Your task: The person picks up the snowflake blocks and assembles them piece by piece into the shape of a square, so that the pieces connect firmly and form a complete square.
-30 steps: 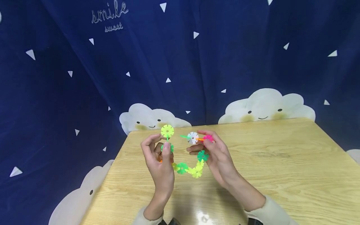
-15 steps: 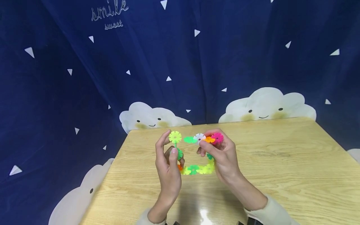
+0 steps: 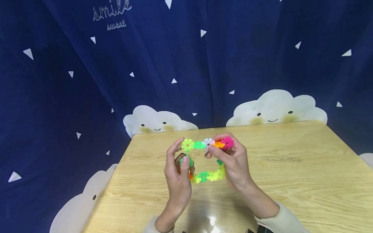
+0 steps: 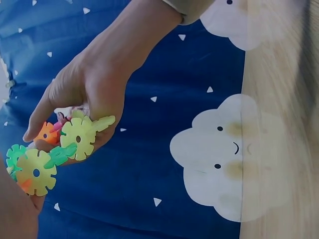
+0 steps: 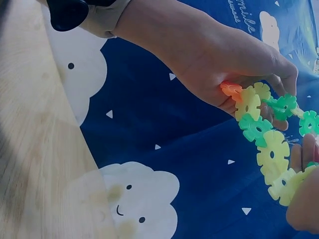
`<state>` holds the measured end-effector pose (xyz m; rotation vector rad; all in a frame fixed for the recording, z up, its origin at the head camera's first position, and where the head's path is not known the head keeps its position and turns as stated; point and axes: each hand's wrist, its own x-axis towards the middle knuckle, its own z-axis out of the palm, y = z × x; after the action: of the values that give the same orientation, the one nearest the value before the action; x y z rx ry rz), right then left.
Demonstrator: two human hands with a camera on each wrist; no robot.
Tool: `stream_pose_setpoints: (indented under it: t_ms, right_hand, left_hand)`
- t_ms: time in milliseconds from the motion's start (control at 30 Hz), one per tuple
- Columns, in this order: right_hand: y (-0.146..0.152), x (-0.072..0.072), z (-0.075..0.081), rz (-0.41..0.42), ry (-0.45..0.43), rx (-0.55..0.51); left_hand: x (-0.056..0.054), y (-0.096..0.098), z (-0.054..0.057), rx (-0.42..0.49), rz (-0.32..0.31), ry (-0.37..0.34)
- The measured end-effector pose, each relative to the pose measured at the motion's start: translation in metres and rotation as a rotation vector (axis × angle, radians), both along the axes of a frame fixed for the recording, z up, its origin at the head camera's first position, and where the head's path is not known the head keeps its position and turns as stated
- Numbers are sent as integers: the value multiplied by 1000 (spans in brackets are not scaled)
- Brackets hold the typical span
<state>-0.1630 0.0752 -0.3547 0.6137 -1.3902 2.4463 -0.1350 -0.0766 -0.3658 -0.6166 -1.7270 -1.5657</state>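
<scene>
A chain of notched plastic snowflake discs hangs between my hands above the table, bent into a ring shape. My left hand (image 3: 178, 176) pinches a green disc (image 3: 190, 161) under the thumb; a yellow disc (image 3: 187, 144) stands above it. My right hand (image 3: 234, 163) pinches the stretch with the white disc (image 3: 208, 143), the orange disc (image 3: 219, 144) and the pink disc (image 3: 227, 142). Between the white and yellow discs lies a flat green disc (image 3: 199, 145), its edge meeting the yellow one; whether they interlock I cannot tell. Lower yellow discs (image 5: 272, 155) curve along the bottom, partly hidden by fingers.
A light wooden table (image 3: 291, 171) lies under the hands. Behind and to the left hangs a dark blue curtain (image 3: 163, 58) with white triangles and smiling clouds (image 3: 276, 108).
Both hands have shifted right, the left one more, narrowing the space between them. The flat green disc's edge now meets the yellow disc; before, a gap separated them. The right fingers moved onto the white disc.
</scene>
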Motion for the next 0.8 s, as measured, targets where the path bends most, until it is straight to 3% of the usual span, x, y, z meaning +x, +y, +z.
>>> stream_pose_setpoints:
  t_ms: [333,600,800]
  right_hand:
    - [2,0,-4,-41,-36,46]
    - [4,5,-4,-26,34,106]
    - [6,8,0,-48,78,132]
  left_hand:
    - [1,4,-5,-64,9,83]
    - [2,5,-8,-102,140,77]
    - [3,5,-7,-128,182,100]
